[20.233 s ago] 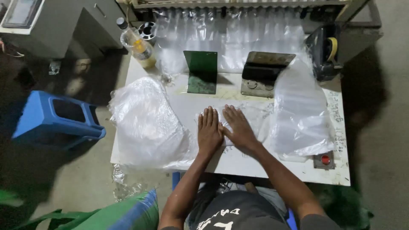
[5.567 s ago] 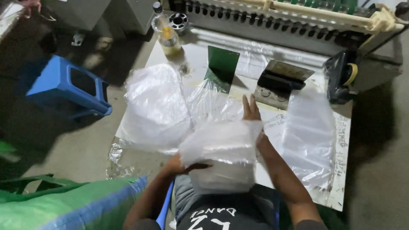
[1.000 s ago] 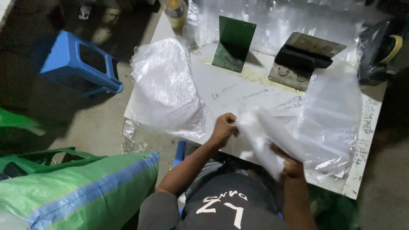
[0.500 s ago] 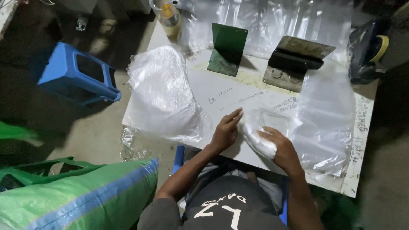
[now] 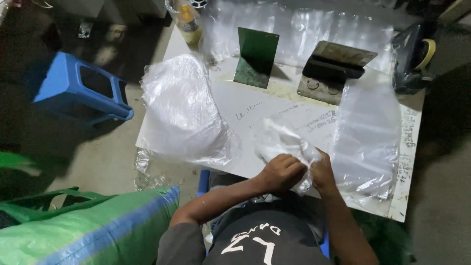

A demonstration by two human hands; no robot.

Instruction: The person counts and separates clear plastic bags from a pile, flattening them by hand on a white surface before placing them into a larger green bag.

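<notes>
Left hand (image 5: 280,172) is curled closed, fingers gripping a crumpled clear plastic bag (image 5: 284,142) at the near edge of the white table (image 5: 245,105). Right hand (image 5: 321,172) pinches the same bag from the other side, touching the left. Farther back stand a green plate (image 5: 256,57) and a dark metal block (image 5: 333,71).

A single head-worn camera looked steeply down, close over the white tabletop (image 5: 235,105) and both hands.
</notes>
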